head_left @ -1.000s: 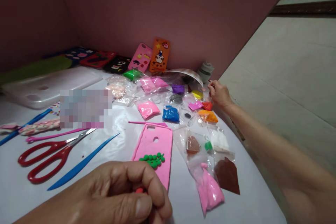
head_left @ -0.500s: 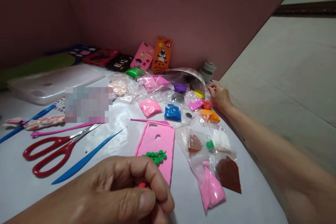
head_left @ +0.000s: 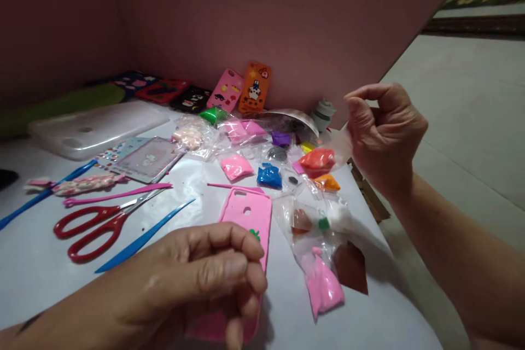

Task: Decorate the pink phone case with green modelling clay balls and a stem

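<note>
My right hand (head_left: 385, 136) is raised at the right, thumb and index finger pinching the top of a clear bag of red clay (head_left: 319, 161), which hangs to its left above the other bags. My left hand (head_left: 205, 273) is curled in front, thumb near the fingertips; whatever sits inside it is hidden. Beneath and behind that hand lies a pink phone case (head_left: 248, 199), clay-covered, with small green clay pieces (head_left: 255, 234) partly covered by my fingers. Right of the case is a bag of pink clay (head_left: 326, 290), next to a brown piece (head_left: 353, 269).
Red-handled scissors (head_left: 92, 235), a blue modelling tool (head_left: 141, 243) and a pink tool (head_left: 123, 194) lie left. A clear case (head_left: 98, 126) is behind them. Decorated cases, including an orange one (head_left: 255, 87), stand against the wall. A blue clay bag (head_left: 269, 176) lies mid-table.
My right hand has risen from the table's far right edge, lifting the bag of red clay. The red piece seen in my left hand before is now hidden; that hand has shifted slightly.
</note>
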### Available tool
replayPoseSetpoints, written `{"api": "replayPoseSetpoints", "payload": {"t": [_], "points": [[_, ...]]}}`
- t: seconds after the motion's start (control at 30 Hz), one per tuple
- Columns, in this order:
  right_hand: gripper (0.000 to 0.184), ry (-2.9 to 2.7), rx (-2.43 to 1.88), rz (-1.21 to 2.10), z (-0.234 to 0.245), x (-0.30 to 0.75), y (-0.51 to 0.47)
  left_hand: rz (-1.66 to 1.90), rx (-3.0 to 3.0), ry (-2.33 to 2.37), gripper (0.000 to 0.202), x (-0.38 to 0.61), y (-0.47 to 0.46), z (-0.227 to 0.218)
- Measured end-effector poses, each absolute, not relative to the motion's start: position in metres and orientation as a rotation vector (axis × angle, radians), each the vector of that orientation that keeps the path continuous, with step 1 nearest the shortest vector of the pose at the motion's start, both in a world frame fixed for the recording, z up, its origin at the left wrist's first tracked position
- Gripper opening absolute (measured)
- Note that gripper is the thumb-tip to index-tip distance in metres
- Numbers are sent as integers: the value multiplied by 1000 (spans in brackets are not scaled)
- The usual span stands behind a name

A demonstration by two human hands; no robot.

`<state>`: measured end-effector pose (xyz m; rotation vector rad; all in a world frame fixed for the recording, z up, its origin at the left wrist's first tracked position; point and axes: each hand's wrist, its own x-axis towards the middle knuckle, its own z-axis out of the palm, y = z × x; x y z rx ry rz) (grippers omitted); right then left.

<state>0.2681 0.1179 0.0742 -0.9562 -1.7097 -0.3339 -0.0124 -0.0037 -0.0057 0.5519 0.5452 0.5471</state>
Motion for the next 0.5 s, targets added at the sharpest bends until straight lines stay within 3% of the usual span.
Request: {"api": "replayPoseSetpoints", "payload": {"t": [0.13,0.33,0.43,0.5], "points": [[9,-1815,-722,63,66,215,68,626,552,527,34,-8,-2,-2],[14,-1904,-818,519,70,183,23,465,749,467,53,-4,-9,8],[11,-1918,-836,632,74,176,14,381,823,406,45,-5,-10,11],[8,-1923,-844,704,74,172,10,338,870,400,29,-6,-11,14]]}}
